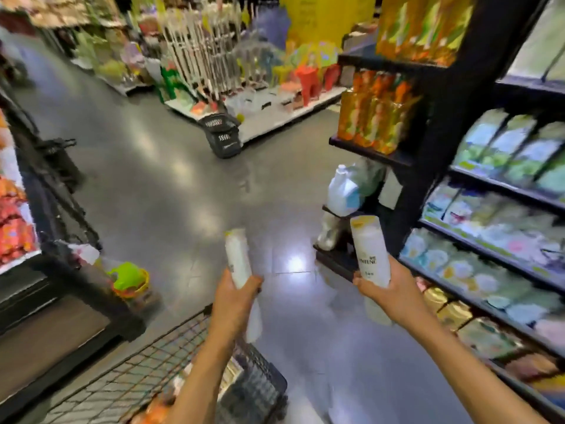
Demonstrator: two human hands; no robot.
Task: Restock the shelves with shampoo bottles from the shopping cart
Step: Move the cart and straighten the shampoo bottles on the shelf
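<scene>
Left hand (234, 299) gripping a white bottle (239, 255) above the cart's (143, 368) far corner; right hand (385, 290) clasping a labelled bottle (369, 249) near the shelf (489, 254) edge.

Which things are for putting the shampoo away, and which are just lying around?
For the job: plain white plastic shampoo bottle in the left hand; lettered white plastic shampoo bottle in the right hand; wire-mesh shopping cart; black metal shelves.
Just lying about: black plastic floor basket; white plastic jug; red plastic stools.
</scene>
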